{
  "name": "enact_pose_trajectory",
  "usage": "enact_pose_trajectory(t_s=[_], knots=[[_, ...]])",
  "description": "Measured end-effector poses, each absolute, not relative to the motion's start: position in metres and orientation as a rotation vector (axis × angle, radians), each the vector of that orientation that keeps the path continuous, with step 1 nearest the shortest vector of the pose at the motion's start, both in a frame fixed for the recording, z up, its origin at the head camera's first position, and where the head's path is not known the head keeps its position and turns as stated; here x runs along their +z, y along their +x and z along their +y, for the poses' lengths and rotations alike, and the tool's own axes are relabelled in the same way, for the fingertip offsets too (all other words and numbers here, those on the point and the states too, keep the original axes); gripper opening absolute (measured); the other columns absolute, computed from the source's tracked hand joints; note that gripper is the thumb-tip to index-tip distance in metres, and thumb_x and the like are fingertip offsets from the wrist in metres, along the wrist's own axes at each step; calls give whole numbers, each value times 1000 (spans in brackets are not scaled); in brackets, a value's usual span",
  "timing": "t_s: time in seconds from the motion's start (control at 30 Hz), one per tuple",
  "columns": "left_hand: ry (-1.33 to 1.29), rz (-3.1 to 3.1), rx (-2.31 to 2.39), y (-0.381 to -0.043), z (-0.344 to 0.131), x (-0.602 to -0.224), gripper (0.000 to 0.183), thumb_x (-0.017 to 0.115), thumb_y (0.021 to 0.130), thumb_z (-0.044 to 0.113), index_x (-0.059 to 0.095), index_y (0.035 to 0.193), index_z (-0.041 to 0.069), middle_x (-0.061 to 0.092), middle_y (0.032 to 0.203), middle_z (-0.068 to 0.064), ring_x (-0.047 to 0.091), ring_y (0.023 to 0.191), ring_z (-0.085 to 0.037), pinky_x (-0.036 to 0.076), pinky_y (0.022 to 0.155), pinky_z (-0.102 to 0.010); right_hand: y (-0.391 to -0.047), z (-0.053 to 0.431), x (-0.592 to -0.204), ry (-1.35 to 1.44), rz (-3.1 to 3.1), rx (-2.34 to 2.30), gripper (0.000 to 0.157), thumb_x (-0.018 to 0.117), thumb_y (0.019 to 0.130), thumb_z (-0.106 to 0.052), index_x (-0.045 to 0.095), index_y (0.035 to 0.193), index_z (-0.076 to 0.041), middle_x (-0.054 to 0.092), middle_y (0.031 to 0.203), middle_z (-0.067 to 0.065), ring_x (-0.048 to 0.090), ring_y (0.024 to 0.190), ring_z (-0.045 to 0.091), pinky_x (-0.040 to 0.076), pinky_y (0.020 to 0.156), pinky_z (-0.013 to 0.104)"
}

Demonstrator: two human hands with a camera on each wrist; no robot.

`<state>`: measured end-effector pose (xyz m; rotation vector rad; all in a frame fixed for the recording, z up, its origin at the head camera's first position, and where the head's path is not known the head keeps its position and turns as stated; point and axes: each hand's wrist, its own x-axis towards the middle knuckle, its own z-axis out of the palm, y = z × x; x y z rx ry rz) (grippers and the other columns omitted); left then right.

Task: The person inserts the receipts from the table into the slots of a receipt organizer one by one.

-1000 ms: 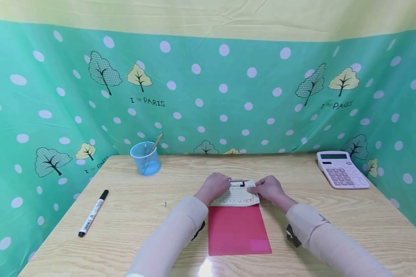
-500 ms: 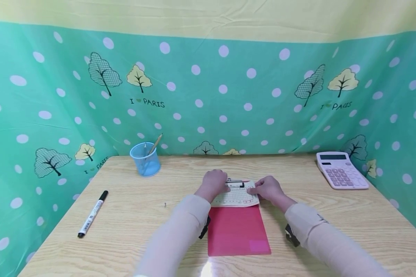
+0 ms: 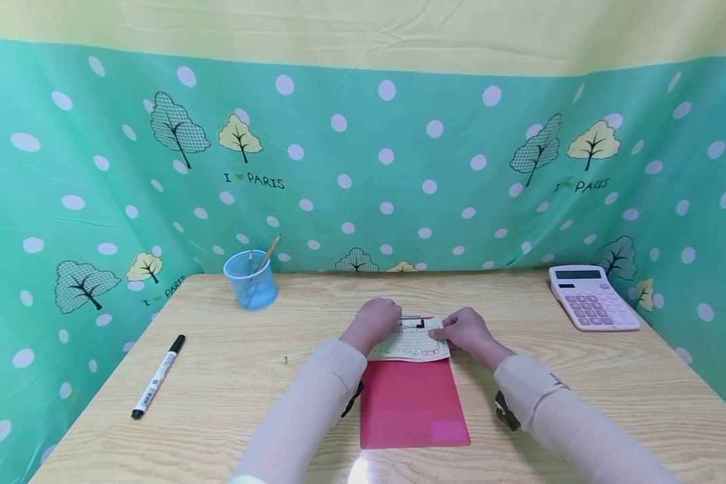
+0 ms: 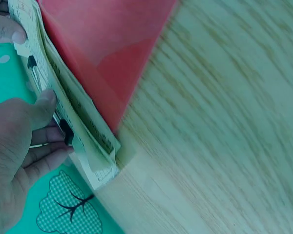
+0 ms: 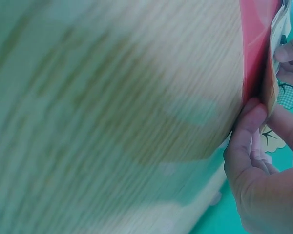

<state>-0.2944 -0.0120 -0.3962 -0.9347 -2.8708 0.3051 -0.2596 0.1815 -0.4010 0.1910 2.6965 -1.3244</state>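
A red clip folder (image 3: 408, 403) lies upright before me on the table, with gridded paper sheets (image 3: 411, 346) bunched at its far end. A metal clip with black end caps (image 4: 67, 131) runs across the sheets. My left hand (image 3: 375, 324) is at the clip's left part; in the left wrist view its thumb presses on the clip and sheets while its fingers curl behind. With thumb and fingers my right hand (image 3: 468, 329) pinches the far right corner of the sheets and folder. The near ends of the sheets bulge apart in the left wrist view.
A blue mesh pencil cup (image 3: 251, 282) with pencils stands at the back left. A black-capped marker (image 3: 158, 378) lies on the left. The pink calculator (image 3: 593, 296) is at the back right. A dotted green curtain (image 3: 363, 148) hangs behind the table (image 3: 248, 403).
My left hand has shifted slightly at the clip, and a small metal part beside it no longer shows. The right hand keeps its pinch at the corner. The head view has moved slightly.
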Motion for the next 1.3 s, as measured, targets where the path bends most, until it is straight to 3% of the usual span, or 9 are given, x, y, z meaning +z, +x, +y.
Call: enact_pose_trajectory(t_s=[0.47,0.6,0.7,0.77,0.97,1.3], knots=[[-921,-2893,250,-291,-11,-389,13,71,97,20,77,90,10,71,87,-3,67,80,-17,57,76,-27,-260,184,-398,145,2656,-1318,26,75,93,-13,66,103,9,66,94,14,61,80,18,51,68,28],[-913,-2897,270,-291,-11,-389,12,70,97,17,77,89,10,71,87,-3,67,79,-17,57,75,-28,-262,183,-396,164,2618,-1343,34,59,103,-19,64,111,13,63,97,15,59,82,19,52,70,30],[-911,-2898,273,-292,-11,-390,13,70,97,17,77,88,11,71,86,-3,67,79,-16,57,74,-28,-263,182,-395,178,2571,-1396,39,45,107,-16,61,118,17,61,99,16,57,79,18,54,68,29],[-908,-2901,275,-292,-11,-390,14,70,97,18,77,88,11,71,86,-3,67,79,-17,57,74,-28,-263,181,-395,185,2551,-1418,38,43,107,-12,60,121,18,61,102,18,56,77,18,53,67,29],[-905,-2901,283,-292,-11,-390,14,71,97,20,77,89,11,71,86,-3,68,79,-17,57,73,-27,-263,182,-397,172,2547,-1438,33,49,103,-5,60,123,20,65,113,25,63,84,16,57,69,28],[-898,-2876,325,-291,-9,-390,14,68,98,15,77,87,11,70,84,-3,66,76,-16,56,69,-26,-261,182,-402,193,2574,-1481,27,60,100,-6,66,109,18,67,96,17,62,74,11,56,65,24]])
